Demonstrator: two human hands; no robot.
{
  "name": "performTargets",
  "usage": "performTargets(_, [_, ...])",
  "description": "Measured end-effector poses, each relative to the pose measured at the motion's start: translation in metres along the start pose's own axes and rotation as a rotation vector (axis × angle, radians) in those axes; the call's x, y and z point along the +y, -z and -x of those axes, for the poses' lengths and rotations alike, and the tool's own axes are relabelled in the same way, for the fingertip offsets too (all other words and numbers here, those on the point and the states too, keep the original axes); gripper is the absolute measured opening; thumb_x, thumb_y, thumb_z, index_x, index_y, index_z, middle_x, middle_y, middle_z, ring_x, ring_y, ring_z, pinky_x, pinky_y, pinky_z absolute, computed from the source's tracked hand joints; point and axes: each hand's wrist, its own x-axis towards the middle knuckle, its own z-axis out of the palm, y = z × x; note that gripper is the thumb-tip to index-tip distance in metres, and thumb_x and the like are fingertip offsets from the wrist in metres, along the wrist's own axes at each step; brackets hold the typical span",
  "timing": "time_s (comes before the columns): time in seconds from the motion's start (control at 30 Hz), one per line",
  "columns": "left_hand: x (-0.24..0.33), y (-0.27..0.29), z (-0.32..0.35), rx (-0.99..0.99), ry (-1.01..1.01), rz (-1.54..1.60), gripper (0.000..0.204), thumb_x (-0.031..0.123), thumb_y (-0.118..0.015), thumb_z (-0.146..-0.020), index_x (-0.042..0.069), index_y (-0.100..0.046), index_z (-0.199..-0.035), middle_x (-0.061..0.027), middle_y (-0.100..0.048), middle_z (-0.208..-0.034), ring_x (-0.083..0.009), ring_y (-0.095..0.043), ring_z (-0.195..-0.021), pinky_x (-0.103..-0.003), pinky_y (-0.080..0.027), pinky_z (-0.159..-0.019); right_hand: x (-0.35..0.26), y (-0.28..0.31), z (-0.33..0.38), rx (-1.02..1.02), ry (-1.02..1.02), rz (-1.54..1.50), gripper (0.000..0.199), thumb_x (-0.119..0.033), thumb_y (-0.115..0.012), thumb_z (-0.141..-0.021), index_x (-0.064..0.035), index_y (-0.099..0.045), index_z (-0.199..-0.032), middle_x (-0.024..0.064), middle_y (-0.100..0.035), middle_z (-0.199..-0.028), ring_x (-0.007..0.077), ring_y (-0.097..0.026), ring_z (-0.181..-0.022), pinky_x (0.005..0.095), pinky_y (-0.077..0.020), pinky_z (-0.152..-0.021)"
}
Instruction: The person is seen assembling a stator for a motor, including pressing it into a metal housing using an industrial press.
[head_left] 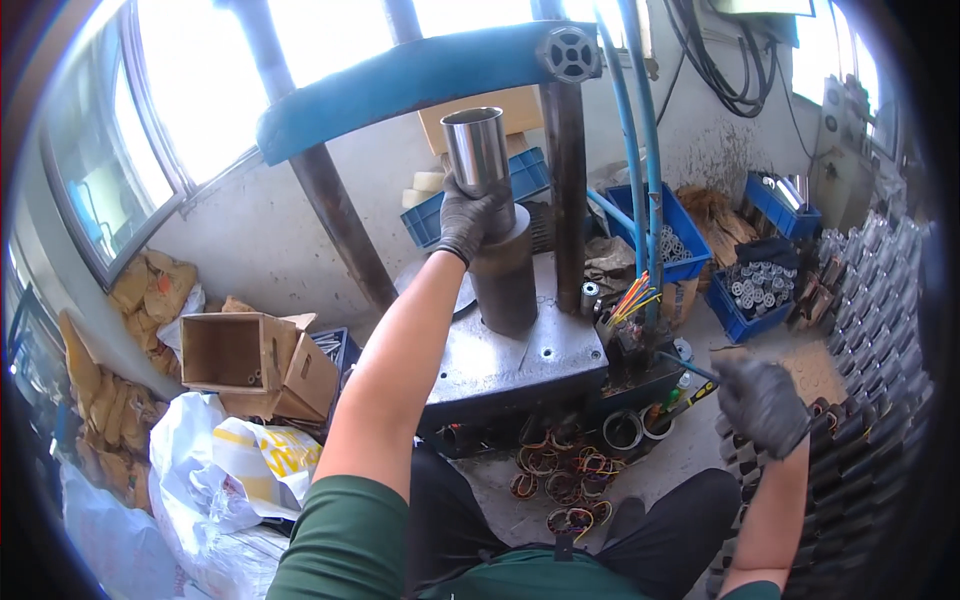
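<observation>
My left hand (pixel 474 215), in a dark grey glove, is wrapped round the lower part of a shiny metal cylinder (pixel 476 140). The cylinder is open at the top and stands upright above a thick dark round post (pixel 505 285). That post rises from the steel table (pixel 470 365) of a blue-framed press (pixel 420 80). Out to the right, my right hand (pixel 762 405), gloved too, is closed at the end of a thin blue lever (pixel 688 367). Its fingers partly hide the lever's tip. Whether the cylinder touches the post is hidden by my left hand.
Coils with coloured wires (pixel 565 475) lie on the floor below the press. Stacked dark and silvery cylinders (pixel 870 320) line the right side. Blue crates (pixel 755 300) of metal parts stand behind. A cardboard box (pixel 225 350) and white plastic bags (pixel 200 480) are at left.
</observation>
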Motion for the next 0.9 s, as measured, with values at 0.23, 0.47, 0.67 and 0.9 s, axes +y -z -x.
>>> performTargets(0.23, [0.002, 0.004, 0.004, -0.015, 0.031, 0.197, 0.087, 0.031, -0.102, -0.074, 0.001, -0.054, -0.139, -0.0164, -0.073, -0.126, -0.0239, -0.072, -0.111, -0.038, -0.061, -0.098, 0.006, -0.021, 0.063, -0.409, 0.175, 0.02, 0.016, -0.023, -0.071, -0.089, -0.0098, -0.077, -0.097, 0.0181, -0.074, -0.083, 0.0403, -0.075, -0.08, 0.0524, -0.0605, -0.074])
performTargets(0.47, [-0.001, 0.005, 0.005, -0.01, 0.023, 0.198, 0.092, 0.035, -0.104, -0.069, 0.0, -0.053, -0.137, -0.0191, -0.074, -0.126, -0.0292, -0.073, -0.115, -0.04, -0.057, -0.104, -0.003, -0.052, 0.091, -0.324, 0.067, 0.035, 0.02, -0.028, -0.075, -0.087, -0.0086, -0.073, -0.082, 0.0187, -0.072, -0.078, 0.042, -0.073, -0.076, 0.0529, -0.0589, -0.07])
performTargets(0.67, [0.0, 0.007, 0.006, -0.037, -0.004, 0.24, 0.1, 0.034, -0.105, -0.066, 0.002, -0.054, -0.145, -0.0187, -0.073, -0.13, -0.0297, -0.071, -0.121, -0.041, -0.055, -0.108, -0.01, -0.05, 0.088, -0.277, 0.053, 0.052, 0.018, -0.025, -0.079, -0.085, -0.0088, -0.072, -0.081, 0.0177, -0.071, -0.078, 0.0414, -0.071, -0.075, 0.0524, -0.0574, -0.068])
performTargets(0.9, [0.001, 0.011, 0.007, -0.015, 0.012, 0.074, 0.1, 0.046, -0.102, -0.067, -0.001, -0.056, -0.142, -0.0204, -0.075, -0.128, -0.0311, -0.073, -0.119, -0.04, -0.056, -0.108, -0.014, -0.048, 0.086, -0.304, 0.025, 0.058, 0.02, -0.025, -0.08, -0.085, -0.0073, -0.072, -0.081, 0.0182, -0.07, -0.078, 0.0419, -0.071, -0.075, 0.0523, -0.0568, -0.068])
